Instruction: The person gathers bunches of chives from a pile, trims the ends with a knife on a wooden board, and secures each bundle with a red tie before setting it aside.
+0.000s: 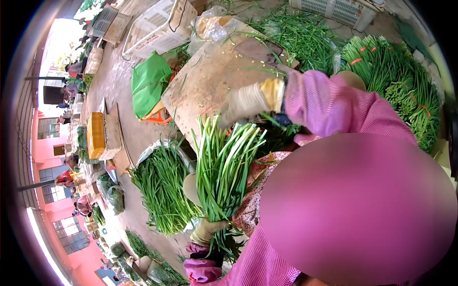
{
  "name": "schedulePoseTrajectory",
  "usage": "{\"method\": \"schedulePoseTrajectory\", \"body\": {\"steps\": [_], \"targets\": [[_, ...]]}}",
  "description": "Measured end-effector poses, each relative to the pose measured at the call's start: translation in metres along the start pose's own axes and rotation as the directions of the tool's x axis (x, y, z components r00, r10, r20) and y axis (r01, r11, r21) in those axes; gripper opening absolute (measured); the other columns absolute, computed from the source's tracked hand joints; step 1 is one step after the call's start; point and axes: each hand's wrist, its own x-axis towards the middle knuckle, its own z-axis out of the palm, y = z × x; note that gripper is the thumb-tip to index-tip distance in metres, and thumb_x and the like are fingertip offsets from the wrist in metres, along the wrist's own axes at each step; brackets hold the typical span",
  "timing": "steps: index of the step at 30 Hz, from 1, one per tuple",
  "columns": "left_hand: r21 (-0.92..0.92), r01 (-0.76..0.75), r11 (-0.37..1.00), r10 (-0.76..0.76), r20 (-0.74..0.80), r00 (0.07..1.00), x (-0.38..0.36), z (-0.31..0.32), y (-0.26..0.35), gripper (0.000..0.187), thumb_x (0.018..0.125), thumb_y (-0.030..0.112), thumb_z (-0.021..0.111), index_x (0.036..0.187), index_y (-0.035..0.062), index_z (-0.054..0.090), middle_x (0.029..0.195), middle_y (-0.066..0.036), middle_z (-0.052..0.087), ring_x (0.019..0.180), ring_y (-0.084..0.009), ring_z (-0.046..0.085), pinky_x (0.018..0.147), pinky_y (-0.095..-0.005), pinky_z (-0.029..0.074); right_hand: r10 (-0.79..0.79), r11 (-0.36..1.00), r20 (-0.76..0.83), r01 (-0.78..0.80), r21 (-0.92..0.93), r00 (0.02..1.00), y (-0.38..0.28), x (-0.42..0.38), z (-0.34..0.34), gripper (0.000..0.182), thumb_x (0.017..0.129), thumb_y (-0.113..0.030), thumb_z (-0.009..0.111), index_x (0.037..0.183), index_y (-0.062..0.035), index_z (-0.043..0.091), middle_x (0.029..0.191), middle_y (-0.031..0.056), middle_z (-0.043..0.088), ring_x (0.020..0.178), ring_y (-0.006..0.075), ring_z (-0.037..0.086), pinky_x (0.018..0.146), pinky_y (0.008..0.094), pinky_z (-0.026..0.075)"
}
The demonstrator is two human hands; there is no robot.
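A bunch of garlic chives (217, 167), pale at the stalk ends and dark green at the leaves, lies across my lap. My left hand (210, 231), in a light glove, is wrapped round its leafy end. Beside the pale ends is my right hand (238, 105), gloved, with pale wrapping round it and a yellow cuff. Motion smears its fingers, and I cannot tell whether they grip any stalks. Under that hand a worn board (205, 71) carries small scraps.
Loose chives (162, 186) fill a sack beside the board. Banded bundles (400, 81) stand at the upper right, near a heap of loose greens (300, 40). A white crate (160, 28), green bag (150, 83) and yellow box (98, 136) stand around. People are farther off.
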Motion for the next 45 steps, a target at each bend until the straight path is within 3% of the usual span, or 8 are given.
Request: {"method": "schedulePoseTrajectory", "body": {"steps": [14, 19, 22, 28, 34, 38, 41, 45], "targets": [[0.056, 0.11, 0.992, -0.106, -0.079, 0.991, -0.012, 0.002, 0.014, 0.049, 0.073, 0.013, 0.078, 0.117, 0.0013, 0.06, 0.106, -0.006, 0.066, 0.093, -0.0211, 0.062, 0.084, -0.0323, 0.051, 0.22, 0.889, -0.567, 0.076, 0.451, 0.794, 0.029, 0.001, -0.05, 0.037, 0.077, -0.041, 0.072, 0.084, -0.0048, 0.069, 0.07, 0.0061, 0.063, 0.057, 0.0187, 0.057, 0.053, 0.0368, 0.048], [0.099, 0.047, 0.994, -0.032, -0.151, 0.988, -0.013, 0.014, 0.025, 0.052, 0.069, 0.011, 0.082, 0.116, 0.0024, 0.061, 0.103, -0.006, 0.067, 0.094, -0.0207, 0.063, 0.085, -0.0321, 0.052, -0.1, 0.717, -0.605, -0.365, -0.594, 0.79, 0.052, -0.017, -0.083, 0.042, 0.083, -0.044, 0.068, 0.102, -0.0064, 0.068, 0.082, 0.0097, 0.068, 0.072, 0.021, 0.064, 0.06, 0.0375, 0.051], [0.085, 0.028, 0.996, -0.019, -0.108, 0.994, -0.008, 0.013, 0.022, 0.052, 0.069, 0.012, 0.082, 0.116, 0.0038, 0.063, 0.103, -0.005, 0.067, 0.092, -0.02, 0.063, 0.083, -0.0317, 0.052, 0.065, 0.946, 0.126, -0.021, -0.324, 0.99, 0.03, -0.016, -0.046, 0.049, 0.087, -0.045, 0.064, 0.113, -0.0035, 0.065, 0.088, 0.0065, 0.071, 0.08, 0.022, 0.066, 0.066, 0.0379, 0.052], [0.104, 0.04, 0.994, -0.034, -0.059, 0.998, -0.003, 0.008, 0.013, 0.056, 0.067, 0.016, 0.085, 0.116, 0.0025, 0.062, 0.104, -0.005, 0.067, 0.087, -0.0199, 0.064, 0.081, -0.0314, 0.053, -0.53, 0.763, 0.182, 0.559, -0.325, 0.828, 0.122, 0.065, 0.019, 0.039, 0.092, -0.032, 0.059, 0.119, -0.0045, 0.064, 0.102, 0.0114, 0.071, 0.091, 0.0271, 0.066, 0.083, 0.0365, 0.05], [0.11, 0.021, 0.994, -0.021, -0.006, 1.0, -0.001, 0.0, 0.004, 0.064, 0.067, 0.019, 0.086, 0.122, 0.0033, 0.058, 0.107, -0.006, 0.067, 0.094, -0.0207, 0.064, 0.085, -0.0321, 0.053, -0.376, 0.312, -0.23, -0.111, -0.944, 0.898, 0.102, 0.017, -0.058, 0.018, 0.085, -0.022, 0.058, 0.096, -0.0131, 0.07, 0.078, 0.0084, 0.068, 0.069, 0.0306, 0.066, 0.061, 0.038, 0.054], [0.055, -0.019, 0.998, 0.023, -0.085, 0.996, -0.007, 0.014, 0.017, 0.072, 0.065, 0.02, 0.087, 0.126, 0.0032, 0.054, 0.11, -0.007, 0.066, 0.096, -0.0219, 0.063, 0.086, -0.0331, 0.053, 0.459, 0.877, -0.55, -0.258, 0.405, 0.697, 0.121, 0.011, -0.114, 0.018, 0.088, -0.013, 0.06, 0.105, -0.012, 0.066, 0.095, 0.0037, 0.068, 0.085, 0.016, 0.066, 0.076, 0.0298, 0.055], [0.109, 0.057, 0.992, -0.049, -0.07, 0.996, 0.0, 0.004, 0.012, 0.073, 0.064, 0.02, 0.088, 0.127, 0.0023, 0.054, 0.111, -0.008, 0.066, 0.099, -0.0231, 0.063, 0.089, -0.0339, 0.052, -0.617, 0.226, -0.016, 0.157, -0.961, 0.787, 0.108, 0.0, -0.072, 0.032, 0.09, -0.02, 0.061, 0.119, -0.0078, 0.063, 0.099, 0.011, 0.069, 0.083, 0.0197, 0.067, 0.075, 0.03, 0.054], [0.077, 0.084, 0.993, -0.084, -0.012, 0.996, 0.0, 0.006, 0.019, 0.07, 0.065, 0.021, 0.086, 0.125, 0.0013, 0.055, 0.112, -0.009, 0.066, 0.101, -0.0237, 0.063, 0.092, -0.0345, 0.052, -0.118, 0.938, -0.086, 0.082, -0.338, 0.989, 0.063, 0.013, -0.015, 0.031, 0.094, -0.023, 0.055, 0.121, -0.0099, 0.063, 0.101, 0.0138, 0.069, 0.092, 0.023, 0.068, 0.078, 0.0373, 0.055]]}}
